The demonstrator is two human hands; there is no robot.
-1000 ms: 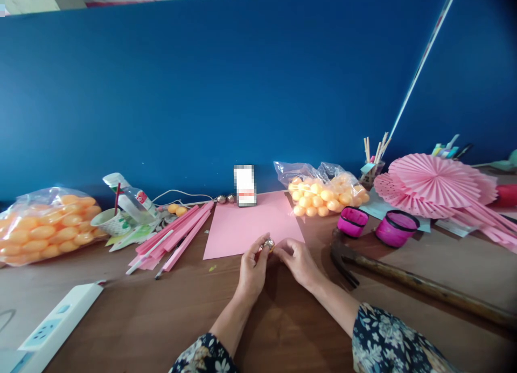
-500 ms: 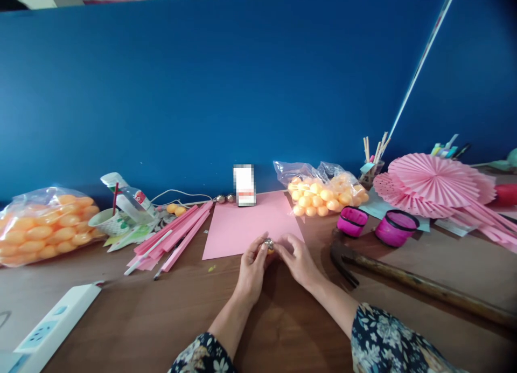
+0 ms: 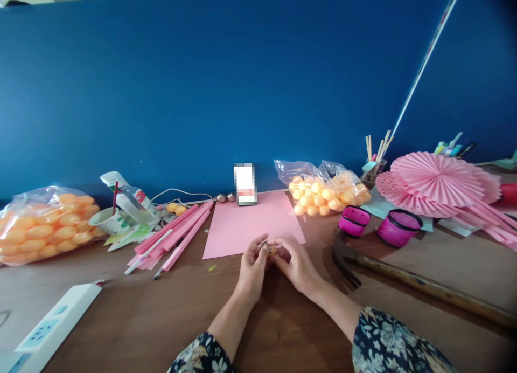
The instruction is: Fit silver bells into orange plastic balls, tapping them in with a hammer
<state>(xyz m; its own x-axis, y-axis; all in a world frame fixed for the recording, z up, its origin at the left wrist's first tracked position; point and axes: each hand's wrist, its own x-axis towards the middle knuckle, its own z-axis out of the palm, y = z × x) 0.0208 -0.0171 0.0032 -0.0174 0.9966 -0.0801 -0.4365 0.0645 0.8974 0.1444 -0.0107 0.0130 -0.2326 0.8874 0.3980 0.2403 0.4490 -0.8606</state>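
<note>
Between the fingertips of both hands is a small, shiny silver-and-yellow ball (image 3: 271, 249), partly covered by the fingers; its exact kind does not show. My left hand (image 3: 254, 265) pinches it from the left with thumb and fingers. My right hand (image 3: 294, 261) closes on it from the right, fingers bent. Both hands are just over the near edge of a pink sheet of paper (image 3: 248, 222) on the brown table. At the far edge of the sheet a phone (image 3: 244, 183) stands upright, with small silver balls (image 3: 225, 198) to its left.
Bags of orange balls sit at left (image 3: 44, 227) and back right (image 3: 319, 195). Pink paper strips (image 3: 173, 235) lie left of the sheet. On the right are a hammer (image 3: 420, 281), magenta mesh cups (image 3: 398, 228) and pink paper fans (image 3: 438, 181). A power strip (image 3: 56, 319) lies front left.
My right hand has moved in, its fingers now curled onto the small ball. The ball has turned, showing more yellow. My left hand keeps its pinch.
</note>
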